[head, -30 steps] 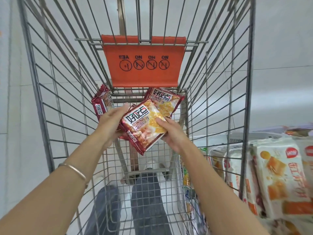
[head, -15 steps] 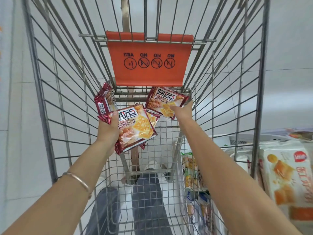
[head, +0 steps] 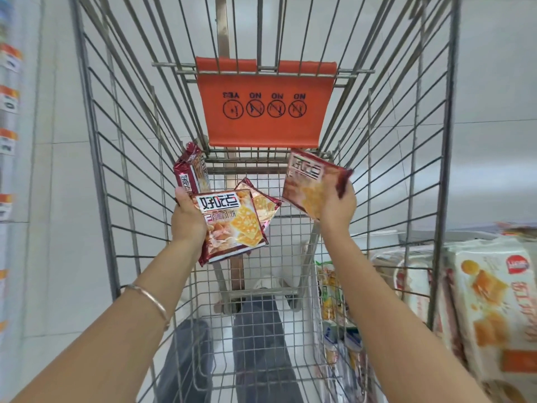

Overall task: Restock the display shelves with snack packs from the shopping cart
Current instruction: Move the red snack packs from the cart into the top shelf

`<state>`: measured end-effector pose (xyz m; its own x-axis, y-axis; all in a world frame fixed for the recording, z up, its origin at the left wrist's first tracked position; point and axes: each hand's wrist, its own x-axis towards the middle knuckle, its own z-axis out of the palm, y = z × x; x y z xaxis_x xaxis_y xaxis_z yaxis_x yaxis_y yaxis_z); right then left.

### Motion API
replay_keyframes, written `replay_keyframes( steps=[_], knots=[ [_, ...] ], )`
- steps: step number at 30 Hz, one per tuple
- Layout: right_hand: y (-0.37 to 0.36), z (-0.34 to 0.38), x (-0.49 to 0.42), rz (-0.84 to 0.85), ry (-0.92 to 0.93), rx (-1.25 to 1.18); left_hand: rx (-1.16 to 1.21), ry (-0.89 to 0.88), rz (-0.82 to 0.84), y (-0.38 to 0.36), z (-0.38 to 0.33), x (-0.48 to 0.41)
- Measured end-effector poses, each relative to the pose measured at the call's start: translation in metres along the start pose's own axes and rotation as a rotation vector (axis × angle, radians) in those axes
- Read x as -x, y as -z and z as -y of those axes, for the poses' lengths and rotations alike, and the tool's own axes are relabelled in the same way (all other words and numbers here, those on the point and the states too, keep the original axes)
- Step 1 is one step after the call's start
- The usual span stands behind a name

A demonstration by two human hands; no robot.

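Okay, the head view looks straight down into the wire shopping cart (head: pixel 96 170). The left hand (head: pixel 187 219) grips the front pack (head: pixel 232 225), a red cracker pack. It holds the pack by the left edge with the thumb on the printed face. The pack is tilted, faces the camera and is raised above the cart floor.

A second pack (head: pixel 263 205) sticks out from behind it at the upper right and touches it. I cannot tell whether the same hand holds that one.

The right hand (head: pixel 338 207) grips the right pack (head: pixel 311 184), same red type, with fingers curled round its right side. This pack is lifted near the cart's far right corner and is motion-blurred.

The corner pack (head: pixel 191 170) stands on edge in the far left corner, just above the left hand. Whether it touches the hand is unclear.

An orange flap (head: pixel 266 112) with 4 round pictograms hangs on the far wall above all 4 packs. A thin bracelet (head: pixel 151 298) sits on the left wrist. Dark trousers (head: pixel 255 344) and a white shoe (head: pixel 267 283) show through the mesh floor.

Outside the cart on the right are white snack bags (head: pixel 488 301) with an orange biscuit print. Nearer the cart wall are smaller colourful packs (head: pixel 331 289), blurred. On the far left edge are orange-and-white price tags (head: pixel 8 97), also blurred.
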<state>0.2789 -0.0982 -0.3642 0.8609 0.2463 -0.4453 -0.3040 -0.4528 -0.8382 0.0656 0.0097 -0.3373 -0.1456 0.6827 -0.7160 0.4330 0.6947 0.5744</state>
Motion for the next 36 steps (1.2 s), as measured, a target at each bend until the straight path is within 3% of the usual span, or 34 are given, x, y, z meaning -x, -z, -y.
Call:
replay_keyframes(
  steps=[2, 6, 8, 10, 13, 18, 25, 30, 36],
  knots=[
    [0.015, 0.008, 0.009, 0.067, -0.23, -0.16, -0.032, -0.031, 0.001, 0.0, 0.001, 0.0],
    [0.02, 0.012, 0.032, 0.612, -0.535, -0.104, -0.103, -0.066, 0.121, -0.002, -0.001, 0.011],
    [0.017, 0.009, 0.045, 0.834, -0.571, -0.019, -0.101, 0.029, 0.309, 0.001, -0.015, 0.036],
    [0.017, 0.007, 0.053, 0.88, -0.577, 0.031, -0.059, 0.155, 0.554, 0.004, -0.026, 0.057],
    [0.029, 0.013, 0.068, 0.826, -0.518, 0.095, -0.111, 0.161, 0.796, 0.012, -0.042, 0.081],
    [0.056, 0.056, 0.107, 0.769, -0.479, -0.021, -0.229, 0.064, 0.802, 0.035, -0.067, 0.111],
    [0.093, 0.158, 0.193, 0.706, -0.172, -0.037, -0.295, -0.184, 0.866, 0.096, -0.145, 0.189],
    [0.152, 0.238, 0.261, 0.519, 0.013, -0.161, -0.247, -0.404, 0.955, 0.122, -0.189, 0.294],
    [0.26, 0.303, 0.333, 0.222, 0.276, -0.148, -0.253, -0.632, 1.133, 0.126, -0.22, 0.429]
  ],
)
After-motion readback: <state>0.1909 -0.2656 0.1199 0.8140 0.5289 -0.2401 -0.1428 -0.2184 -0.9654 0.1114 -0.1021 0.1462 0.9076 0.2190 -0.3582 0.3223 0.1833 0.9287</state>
